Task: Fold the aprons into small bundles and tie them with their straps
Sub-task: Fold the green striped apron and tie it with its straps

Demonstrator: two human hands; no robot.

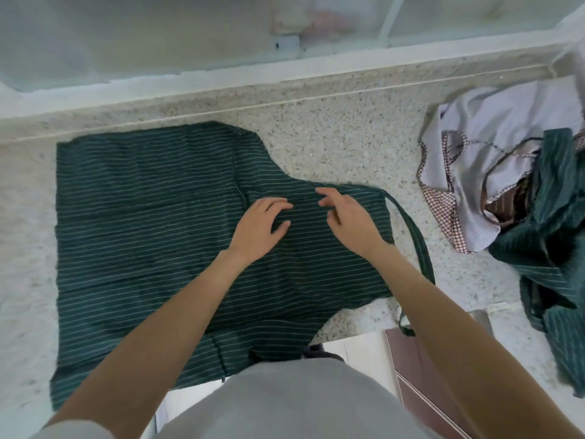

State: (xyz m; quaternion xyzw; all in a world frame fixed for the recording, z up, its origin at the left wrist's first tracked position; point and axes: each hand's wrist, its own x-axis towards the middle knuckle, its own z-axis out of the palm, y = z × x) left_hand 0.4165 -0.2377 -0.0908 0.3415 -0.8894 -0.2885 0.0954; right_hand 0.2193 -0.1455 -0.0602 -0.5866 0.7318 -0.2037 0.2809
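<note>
Left hand [260, 228]: palm down on the green apron [142, 217], fingers spread and relaxed, tips resting on the cloth, gripping nothing. Right hand [349, 220]: just beside it toward 3 o'clock, fingers lightly bent over the bib end; whether the tips touch or pinch the cloth cannot be told.

Apron: laid flat on the counter [332, 144], filling the view from 9 o'clock to centre, skirt at 9 o'clock, bib toward 3 o'clock. Its near edge overhangs the counter front at 6 o'clock. One strap [414, 242] runs from the bib corner in a loop toward 5 o'clock, passing under the right forearm.

Pile [519, 198] at 3 o'clock, well apart from the flat apron: crumpled pale, checked and green striped cloth, unfolded.
</note>
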